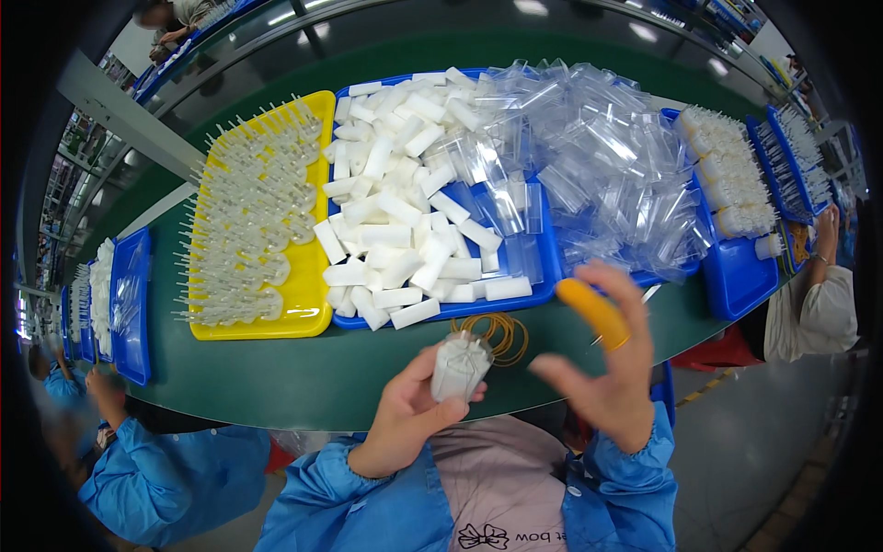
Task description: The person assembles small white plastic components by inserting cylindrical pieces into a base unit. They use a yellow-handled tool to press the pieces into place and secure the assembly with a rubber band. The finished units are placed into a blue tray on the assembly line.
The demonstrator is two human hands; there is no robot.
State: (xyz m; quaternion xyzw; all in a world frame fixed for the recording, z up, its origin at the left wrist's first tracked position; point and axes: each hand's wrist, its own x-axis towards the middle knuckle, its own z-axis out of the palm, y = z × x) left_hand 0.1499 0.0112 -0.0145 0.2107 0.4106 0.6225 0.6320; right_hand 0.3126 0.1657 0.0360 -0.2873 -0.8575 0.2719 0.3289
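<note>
Dark green curved worktop (276, 377) spans the view and serves as the reference surface; everything listed stands on it or is held just above its near edge.

Large blue plastic tray (543, 276) sits at the centre of the worktop. Its left half carries a loose heap of white rectangular plastic blocks (395, 212); its right half carries a heap of clear plastic sleeves (598, 156) that spills over the tray's right rim.

Yellow plastic tray (308, 313) lies just beside the blue tray, on its left, touching or nearly so. It is loaded with rows of translucent pronged plastic parts (248, 221).

Smaller blue tray (736, 271) stands to the right of the central tray, holding grouped white parts (731, 170). Another blue tray (129, 294) lies well to the left of the yellow one.

Coil of thin yellow-brown rubber bands (501, 336) lies flat on the worktop, just in front of the central tray's near rim.

Left hand (409, 414), in a blue sleeve, is raised over the near edge of the worktop. Fingers and thumb are wrapped around a small bundle of white blocks inside a clear sleeve (458, 366), held upright; the bundle is just short of the rubber bands.

Right hand (602, 368) is raised beside the bundle, apart from it, fingers spread wide and holding nothing. Its index finger wears an orange rubber finger cot (593, 311).

Other people in blue sleeves work at the left edge of the worktop; a further person sits at the right edge
</note>
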